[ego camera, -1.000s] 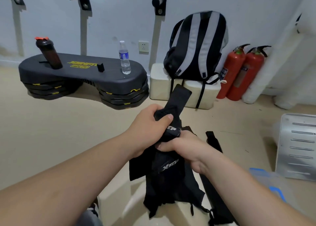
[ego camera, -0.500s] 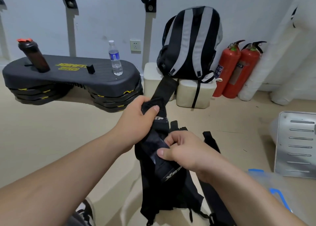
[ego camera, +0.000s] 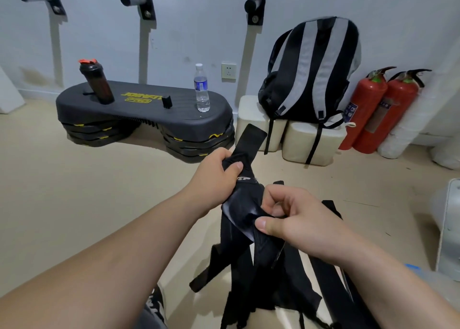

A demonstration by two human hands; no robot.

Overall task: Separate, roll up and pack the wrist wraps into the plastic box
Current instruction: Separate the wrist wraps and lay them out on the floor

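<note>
A bundle of black wrist wraps (ego camera: 245,211) hangs in front of me, its loose straps dangling down toward a pale block below. My left hand (ego camera: 214,176) grips the upper end of one wrap, whose flat tip sticks up past the fingers. Lower and to the right, my right hand (ego camera: 286,219) pinches the wraps between thumb and curled fingers. A corner of the clear plastic box with a blue lid (ego camera: 418,272) shows at the lower right, mostly hidden behind my right forearm.
A black step platform (ego camera: 149,114) with a shaker bottle (ego camera: 95,81) and a water bottle (ego camera: 201,88) stands at the back left. A striped backpack (ego camera: 311,72) sits on white blocks, two red fire extinguishers (ego camera: 373,109) beside it. A metal panel (ego camera: 448,229) is at right.
My hands have pulled apart along the wrap: the left hand stays on the upper end, the right hand has slid lower and to the right. The view has shifted.
</note>
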